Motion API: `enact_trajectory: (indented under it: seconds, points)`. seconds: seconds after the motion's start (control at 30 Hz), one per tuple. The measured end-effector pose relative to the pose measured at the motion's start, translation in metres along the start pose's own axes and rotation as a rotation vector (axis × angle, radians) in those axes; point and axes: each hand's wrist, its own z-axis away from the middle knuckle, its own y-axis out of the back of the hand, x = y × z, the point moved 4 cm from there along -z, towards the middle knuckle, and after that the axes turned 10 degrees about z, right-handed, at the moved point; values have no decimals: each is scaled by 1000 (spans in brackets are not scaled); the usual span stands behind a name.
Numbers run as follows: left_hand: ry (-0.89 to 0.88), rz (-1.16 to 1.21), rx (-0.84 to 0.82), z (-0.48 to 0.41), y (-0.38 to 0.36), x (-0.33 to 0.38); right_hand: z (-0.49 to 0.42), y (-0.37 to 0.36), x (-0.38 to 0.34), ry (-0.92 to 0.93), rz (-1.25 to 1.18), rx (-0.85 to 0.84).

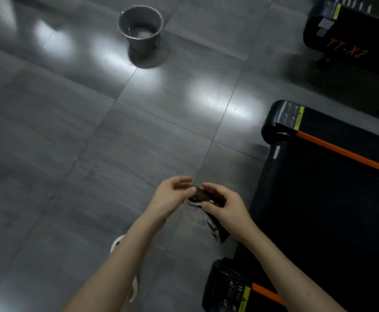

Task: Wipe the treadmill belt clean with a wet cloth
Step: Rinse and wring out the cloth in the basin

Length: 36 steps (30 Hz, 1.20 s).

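Observation:
A dark cloth (203, 195) with pale edges hangs between my two hands above the grey floor, its lower part dangling down to about knee height. My left hand (172, 197) pinches its top left end with thumb and fingers. My right hand (223, 204) grips the cloth from the right, fingers curled over it. The black treadmill belt (319, 210) lies to the right of my hands, edged with an orange stripe (346, 154) and black end caps.
A metal bucket (140, 28) holding some water stands on the tiled floor far ahead. A second black treadmill (350, 34) with orange lettering sits at the top right. A white shoe (116, 243) shows below my left forearm.

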Motion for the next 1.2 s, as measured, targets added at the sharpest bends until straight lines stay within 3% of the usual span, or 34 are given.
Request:
enact_trajectory:
  seconds: [0.2, 0.4, 0.53, 0.7, 0.8, 0.97, 1.2]
  points:
    - [-162, -223, 62, -13, 118, 105, -63, -44, -128, -2, 89, -4]
    - [-315, -221, 65, -44, 191, 231, -148, -57, -227, -131, -62, -130]
    - [-323, -159, 27, -99, 213, 293, -225, -33, -278, -7, 99, 8]
    - [-340, -84, 305, -182, 265, 374, -337, 36, -311, -101, 205, 247]
    - [-310, -26, 440, -238, 297, 415, -413, 68, -335, -106, 268, 269]
    - [-235, 26, 480, -335, 329, 465, -547, 89, -372, -72, 378, 289]
    - [-191, -123, 470, -493, 372, 508, -730, 63, -393, -76, 504, 204]
